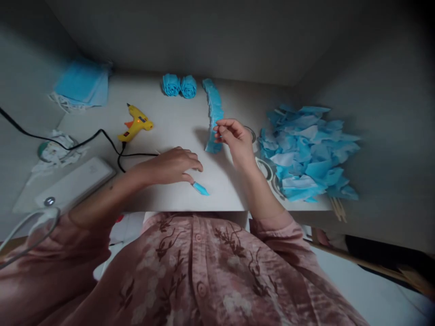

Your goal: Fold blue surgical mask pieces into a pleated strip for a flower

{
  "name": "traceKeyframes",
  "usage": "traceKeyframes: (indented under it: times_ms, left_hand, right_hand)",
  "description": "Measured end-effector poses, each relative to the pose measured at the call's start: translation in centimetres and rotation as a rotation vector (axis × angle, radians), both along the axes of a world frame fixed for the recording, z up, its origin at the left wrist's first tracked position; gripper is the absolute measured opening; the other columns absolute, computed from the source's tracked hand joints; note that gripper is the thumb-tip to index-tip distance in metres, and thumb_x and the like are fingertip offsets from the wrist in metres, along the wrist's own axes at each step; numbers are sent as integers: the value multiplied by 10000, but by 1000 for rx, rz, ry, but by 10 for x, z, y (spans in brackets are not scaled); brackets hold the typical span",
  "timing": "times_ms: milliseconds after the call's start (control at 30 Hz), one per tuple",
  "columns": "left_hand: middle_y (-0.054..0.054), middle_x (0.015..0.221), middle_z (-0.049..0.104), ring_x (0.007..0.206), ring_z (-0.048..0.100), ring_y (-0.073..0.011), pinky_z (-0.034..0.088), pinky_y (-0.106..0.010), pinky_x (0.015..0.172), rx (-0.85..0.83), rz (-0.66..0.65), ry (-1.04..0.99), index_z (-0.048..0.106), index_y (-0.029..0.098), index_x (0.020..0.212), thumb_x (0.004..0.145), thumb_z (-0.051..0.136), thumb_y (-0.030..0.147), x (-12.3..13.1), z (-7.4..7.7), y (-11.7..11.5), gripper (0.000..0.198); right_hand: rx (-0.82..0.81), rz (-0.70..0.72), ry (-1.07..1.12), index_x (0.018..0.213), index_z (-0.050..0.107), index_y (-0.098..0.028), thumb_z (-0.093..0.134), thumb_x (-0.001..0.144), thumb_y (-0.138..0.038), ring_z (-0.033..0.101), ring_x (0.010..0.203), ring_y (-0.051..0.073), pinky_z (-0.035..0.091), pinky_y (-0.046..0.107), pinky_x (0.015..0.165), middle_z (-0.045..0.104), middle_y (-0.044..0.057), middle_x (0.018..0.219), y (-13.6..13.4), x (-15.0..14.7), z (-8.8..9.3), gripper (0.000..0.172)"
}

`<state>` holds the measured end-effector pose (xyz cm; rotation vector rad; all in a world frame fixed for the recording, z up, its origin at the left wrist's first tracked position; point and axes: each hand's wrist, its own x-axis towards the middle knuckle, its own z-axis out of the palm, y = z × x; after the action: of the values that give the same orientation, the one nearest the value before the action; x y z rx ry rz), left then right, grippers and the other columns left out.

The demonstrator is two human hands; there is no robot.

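Observation:
My left hand (176, 166) is low over the white table, fingers apart and slightly curled. Its thumb is beside one end of a small pointed blue folded piece (201, 189); whether they touch is unclear. A long blue ruffled strip (215, 106) lies front to back at the middle. My right hand (237, 138) is over the strip's near part, its thumb and index finger close together; anything between them is too small to make out. Two blue rolled paper roses (179, 86) sit side by side at the back.
Left of the hands lie a yellow glue gun (136, 123) with a black cord, a white power bank (76, 181) and blue masks (81, 83). At right, blue scraps (309, 154) are heaped beside tape rolls (264, 170); wooden sticks (338, 209) poke over the front edge.

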<state>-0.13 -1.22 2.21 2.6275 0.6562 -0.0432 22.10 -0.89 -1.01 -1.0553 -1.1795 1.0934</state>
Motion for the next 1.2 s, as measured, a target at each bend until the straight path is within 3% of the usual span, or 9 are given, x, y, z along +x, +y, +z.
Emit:
traceKeyframes:
  times_ms: [100, 200, 300, 533, 667, 1000, 1200]
  left_hand:
    - [-39, 1048, 736, 1003, 651, -223, 402, -330, 892, -53, -25, 40, 710, 227, 1057, 886, 679, 301, -6, -7, -2, 189]
    - [-23, 943, 722, 935, 645, -205, 387, -326, 869, -55, -16, 49, 710, 222, 900, 872, 674, 246, -5, -13, -3, 52]
    - [-9, 846, 714, 843, 641, -179, 388, -312, 819, -60, 29, 5, 684, 211, 796, 894, 632, 239, 1, -13, -1, 115]
    - [8, 776, 718, 701, 624, -139, 435, -242, 650, -103, 472, -484, 688, 206, 889, 898, 587, 353, 18, 8, 17, 179]
    - [-9, 802, 731, 693, 610, -139, 434, -245, 638, 9, 604, -636, 702, 197, 881, 900, 600, 366, 24, 3, 27, 198]
    - [-38, 863, 741, 733, 631, -159, 444, -267, 664, 174, 600, -598, 719, 209, 892, 941, 575, 334, 16, -12, 23, 198]
    - [-59, 942, 762, 784, 667, -166, 473, -267, 688, 103, 581, -625, 725, 195, 1112, 960, 562, 390, 15, -17, 24, 296]
  right_hand:
    - [4, 17, -12, 984, 697, -256, 723, 853, -486, 641, 790, 118, 565, 263, 722, 707, 2, 934, -2, -1, 2, 266]
    - [0, 24, -15, 985, 696, -258, 721, 854, -493, 639, 789, 120, 562, 264, 719, 710, 2, 933, -4, -3, 3, 271]
    - [-9, 18, -22, 986, 694, -260, 729, 838, -522, 638, 789, 124, 561, 263, 712, 712, 4, 928, -5, -3, 4, 303]
    - [-38, -28, 79, 1002, 698, -260, 685, 841, -590, 653, 819, 137, 561, 277, 735, 708, 21, 937, 1, 7, 8, 368]
    - [-48, 3, 126, 1002, 709, -245, 613, 834, -705, 657, 818, 156, 586, 319, 762, 692, 32, 900, 5, 10, 7, 499]
    - [-76, 56, 53, 1015, 755, -249, 744, 779, -625, 654, 740, 132, 572, 302, 775, 698, 2, 834, 1, 7, 1, 443]
    - [-20, 18, -4, 965, 758, -242, 807, 752, -525, 633, 681, 102, 531, 256, 711, 670, -28, 757, -1, 3, 2, 357]
